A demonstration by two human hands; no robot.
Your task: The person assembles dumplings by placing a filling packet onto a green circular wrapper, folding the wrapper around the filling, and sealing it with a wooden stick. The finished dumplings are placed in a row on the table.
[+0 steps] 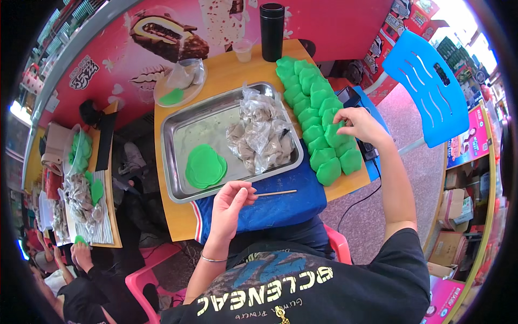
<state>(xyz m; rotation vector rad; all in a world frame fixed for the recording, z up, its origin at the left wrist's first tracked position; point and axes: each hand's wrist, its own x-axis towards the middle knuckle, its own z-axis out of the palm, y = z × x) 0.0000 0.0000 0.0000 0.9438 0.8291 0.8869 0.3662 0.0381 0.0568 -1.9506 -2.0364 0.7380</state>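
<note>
My left hand [231,204] is closed around one end of a thin wooden stick [276,193], which points right across my lap. At the table's right side, my right hand [362,125] pinches at a soft green dough-like piece [335,136] lying in the rows. Those rows of rounded, overlapping green pieces [308,102] run along the right edge. A metal tray [168,162] in the middle holds a stack of flat green discs [205,166] and several clear plastic bags with greyish contents [258,132].
A black tumbler [272,32] and a plastic cup [243,51] stand at the back. A plate [189,98] carries a bag and a green piece. Right is a blue chair [429,86]. Another person's hand [81,255] works at a side table [110,224] on the left.
</note>
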